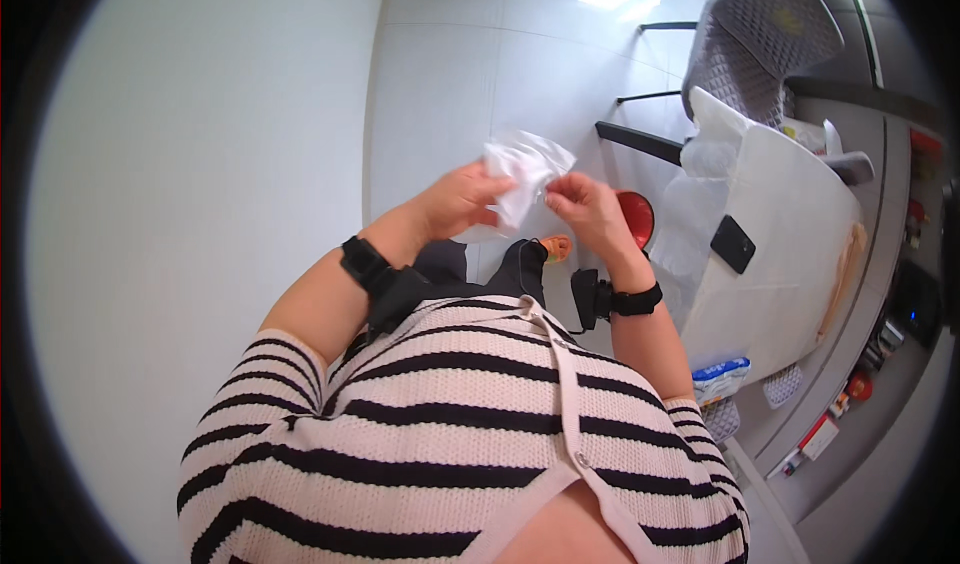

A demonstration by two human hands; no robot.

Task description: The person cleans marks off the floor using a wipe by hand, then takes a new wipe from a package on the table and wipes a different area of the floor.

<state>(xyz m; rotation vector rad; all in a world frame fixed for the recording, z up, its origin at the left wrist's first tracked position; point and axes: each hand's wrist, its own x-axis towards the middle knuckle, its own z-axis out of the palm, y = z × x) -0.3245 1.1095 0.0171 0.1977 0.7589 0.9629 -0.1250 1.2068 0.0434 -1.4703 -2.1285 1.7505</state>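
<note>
Both hands are raised in front of my body with a crumpled, shiny white plastic bag (pixel 525 169) between them. My left hand (pixel 460 199) is closed on the bag's left side, its fingers partly behind the white film. On the other side, my right hand (pixel 590 212) pinches the bag's right edge between thumb and fingertips. The bag is bunched up, and whether anything is inside it cannot be made out.
A table with a pale cover (pixel 760 294) stands to my right, bearing a black phone (pixel 733 244). Beyond it is a grey quilted chair (pixel 760 39). A red round container (pixel 636 220) shows behind my right wrist. A plain wall (pixel 220 214) runs along my left.
</note>
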